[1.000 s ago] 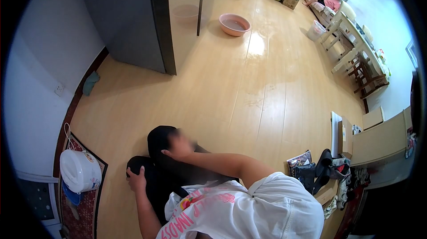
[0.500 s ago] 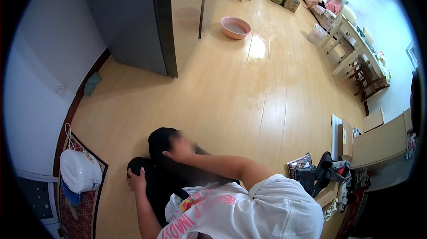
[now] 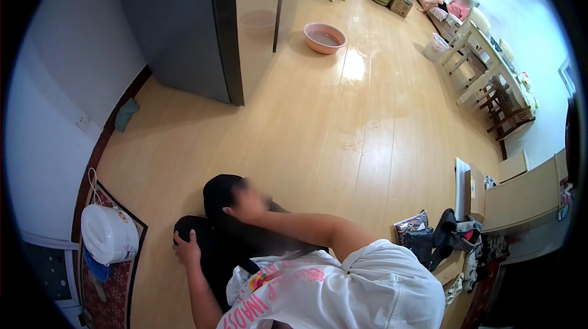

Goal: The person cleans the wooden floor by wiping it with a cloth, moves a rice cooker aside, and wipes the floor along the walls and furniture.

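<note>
My left hand (image 3: 187, 249) rests on my left knee in black trousers (image 3: 195, 226), with its thumb apart from the fingers and nothing seen in it. My right forearm crosses my lap. My right hand (image 3: 248, 203) lies at the other knee (image 3: 219, 188); its fingers are blurred, and I cannot make out whether it holds anything. Farther out on the wooden floor (image 3: 275, 127) stands a pink basin (image 3: 324, 39) with liquid in it.
A white lidded bucket (image 3: 110, 234) stands on a red mat at the left. The dark cabinet (image 3: 177, 35) rises ahead. Shoes (image 3: 444, 237) and boxes lie at the right. A person (image 3: 456, 9) reclines at the back, beyond the table (image 3: 499, 53).
Compared with a second ago, the view has shifted slightly, so the basin and chair sit a little lower. Both hands stay where they were on the knees.
</note>
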The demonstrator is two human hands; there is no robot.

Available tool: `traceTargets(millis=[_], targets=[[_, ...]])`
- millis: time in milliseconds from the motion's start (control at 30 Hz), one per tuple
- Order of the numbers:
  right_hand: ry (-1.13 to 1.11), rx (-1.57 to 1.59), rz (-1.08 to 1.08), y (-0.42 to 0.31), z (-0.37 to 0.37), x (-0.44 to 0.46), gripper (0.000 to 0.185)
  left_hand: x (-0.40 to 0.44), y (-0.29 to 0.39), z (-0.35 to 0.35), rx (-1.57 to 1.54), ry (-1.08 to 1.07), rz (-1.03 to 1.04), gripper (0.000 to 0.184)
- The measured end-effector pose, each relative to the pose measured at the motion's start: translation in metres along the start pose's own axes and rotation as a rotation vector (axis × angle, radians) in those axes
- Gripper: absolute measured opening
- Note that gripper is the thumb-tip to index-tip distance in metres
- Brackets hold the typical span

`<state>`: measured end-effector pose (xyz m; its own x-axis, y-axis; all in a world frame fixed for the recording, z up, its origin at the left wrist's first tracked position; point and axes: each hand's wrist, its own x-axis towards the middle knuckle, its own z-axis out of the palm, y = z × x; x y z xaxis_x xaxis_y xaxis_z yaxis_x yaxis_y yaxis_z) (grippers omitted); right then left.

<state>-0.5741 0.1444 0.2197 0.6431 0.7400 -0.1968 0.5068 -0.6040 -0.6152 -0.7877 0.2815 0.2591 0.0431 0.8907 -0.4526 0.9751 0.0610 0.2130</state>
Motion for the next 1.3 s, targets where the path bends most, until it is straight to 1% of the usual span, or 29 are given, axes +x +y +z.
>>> traceTargets(millis=[100, 200, 500, 600, 700, 733, 800, 833, 900, 967, 1000, 1067, 1133, 1167, 1267, 1300], targets=[[0.051, -0.024, -0.015, 0.006, 0.013, 0.004, 0.081, -0.003, 0.001, -0.001, -0.010, -0.007, 0.009, 0.075], [-0.004, -0.009, 0.018, 0.004, 0.010, 0.003, 0.082, -0.003, 0.000, -0.003, -0.005, -0.005, 0.016, 0.075], [0.040, -0.055, -0.033, 0.002, 0.007, 0.002, 0.082, 0.004, -0.006, 0.002, -0.027, -0.016, 0.059, 0.076], [-0.030, -0.027, 0.021, -0.006, -0.009, -0.001, 0.082, 0.004, -0.006, 0.002, -0.044, -0.024, 0.059, 0.076], [-0.071, -0.047, 0.025, -0.003, -0.008, 0.004, 0.083, -0.003, -0.001, -0.003, -0.053, -0.013, 0.052, 0.076], [0.027, -0.071, 0.001, -0.003, -0.004, 0.002, 0.085, -0.005, -0.001, -0.005, -0.052, -0.005, 0.051, 0.076], [-0.001, -0.029, -0.008, -0.005, -0.010, 0.002, 0.086, 0.001, -0.006, 0.000, -0.059, -0.004, 0.043, 0.077], [0.033, -0.085, 0.005, -0.014, -0.018, -0.004, 0.085, 0.001, -0.006, 0.001, -0.061, 0.000, 0.042, 0.077], [0.025, -0.065, 0.014, -0.018, -0.025, -0.008, 0.084, 0.001, -0.006, 0.004, -0.048, 0.031, 0.032, 0.077], [-0.005, -0.068, 0.008, -0.030, -0.043, -0.012, 0.082, 0.012, -0.016, 0.013, -0.085, 0.044, 0.066, 0.077], [0.105, -0.055, -0.084, -0.033, -0.045, -0.015, 0.082, 0.011, -0.014, 0.013, -0.082, 0.055, 0.067, 0.076], [0.243, -0.156, -0.210, -0.003, -0.008, 0.000, 0.082, 0.010, -0.015, 0.015, -0.072, 0.094, 0.057, 0.075], [0.311, -0.136, -0.256, -0.006, -0.009, -0.002, 0.081, 0.003, -0.012, 0.007, -0.063, 0.099, 0.054, 0.074], [0.316, -0.128, -0.280, -0.006, -0.009, -0.001, 0.080, 0.004, -0.014, 0.008, -0.071, 0.105, 0.056, 0.073], [0.295, -0.150, -0.252, -0.009, -0.010, -0.001, 0.075, 0.003, -0.012, 0.005, -0.060, 0.080, 0.034, 0.073], [0.175, -0.133, -0.156, -0.019, -0.020, -0.004, 0.080, 0.002, -0.012, 0.003, -0.048, 0.064, 0.024, 0.073]])
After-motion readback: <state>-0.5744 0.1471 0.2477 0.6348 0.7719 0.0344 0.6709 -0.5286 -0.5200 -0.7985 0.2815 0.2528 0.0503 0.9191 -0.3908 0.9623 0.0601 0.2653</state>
